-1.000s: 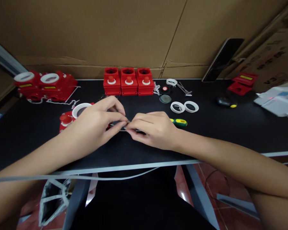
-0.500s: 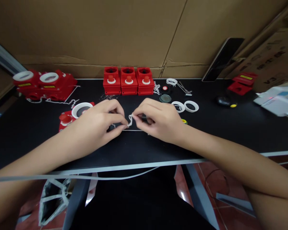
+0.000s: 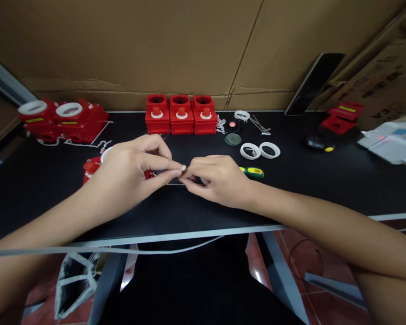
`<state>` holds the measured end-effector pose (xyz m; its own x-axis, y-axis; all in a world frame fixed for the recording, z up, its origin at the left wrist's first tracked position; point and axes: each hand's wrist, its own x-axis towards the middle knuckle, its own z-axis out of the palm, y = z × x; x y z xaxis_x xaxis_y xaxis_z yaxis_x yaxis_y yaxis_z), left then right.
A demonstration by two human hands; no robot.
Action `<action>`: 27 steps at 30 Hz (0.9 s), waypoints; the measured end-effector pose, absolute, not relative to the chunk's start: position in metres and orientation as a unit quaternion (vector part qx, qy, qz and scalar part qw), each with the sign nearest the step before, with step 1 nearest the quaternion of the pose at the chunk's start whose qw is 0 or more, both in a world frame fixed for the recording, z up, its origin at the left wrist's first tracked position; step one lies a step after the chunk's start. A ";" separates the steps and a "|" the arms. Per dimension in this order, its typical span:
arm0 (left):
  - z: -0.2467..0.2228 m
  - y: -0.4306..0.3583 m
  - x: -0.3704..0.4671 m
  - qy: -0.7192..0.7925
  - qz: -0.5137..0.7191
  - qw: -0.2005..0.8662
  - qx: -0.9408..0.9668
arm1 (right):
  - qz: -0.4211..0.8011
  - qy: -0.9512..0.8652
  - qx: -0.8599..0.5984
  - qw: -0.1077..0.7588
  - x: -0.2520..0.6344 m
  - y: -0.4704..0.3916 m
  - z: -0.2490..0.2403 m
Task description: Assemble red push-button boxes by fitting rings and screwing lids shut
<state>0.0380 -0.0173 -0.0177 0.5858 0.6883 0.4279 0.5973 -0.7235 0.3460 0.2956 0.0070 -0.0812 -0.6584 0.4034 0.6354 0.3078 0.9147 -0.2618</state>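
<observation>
Fiddly bit near the surface's [image 3: 196,216] front edge: left hand [image 3: 128,167] pinches some white stuff [image 3: 183,168], right hand's [image 3: 223,180] fingers narrow, grip unclear; needs steadiness.

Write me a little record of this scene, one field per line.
Surface: black tabletop, cardboard behind it
Left hand: thumb and finger pinch a small white piece; hand
Right hand: fingertips drawn together close beside the left's; their grip is hidden; hand
Back row: three red boxes side by side
Beside right hand: green-and-yellow handle, partly hidden
Beyond handle: two white rings, the left one with small bits inside
</observation>
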 end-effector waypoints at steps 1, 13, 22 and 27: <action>-0.018 -0.017 0.038 0.368 0.276 0.080 0.884 | 0.063 -0.906 -0.191 0.372 0.295 0.007 -0.081; -0.022 -0.014 0.037 0.341 0.218 0.050 0.913 | -0.126 -0.897 -0.153 0.395 0.299 0.007 -0.074; -0.020 -0.014 0.040 0.362 0.205 0.109 0.903 | 0.003 -0.894 -0.179 0.410 0.298 0.007 -0.074; -0.021 -0.015 0.042 0.400 0.208 0.143 0.881 | 0.073 -0.882 -0.181 0.430 0.299 0.009 -0.074</action>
<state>0.0421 -0.0153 -0.0208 0.5933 0.7646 0.2520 0.6460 -0.6389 0.4177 0.2988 0.0089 -0.0735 -0.5652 0.3814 0.7315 0.2565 0.9240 -0.2836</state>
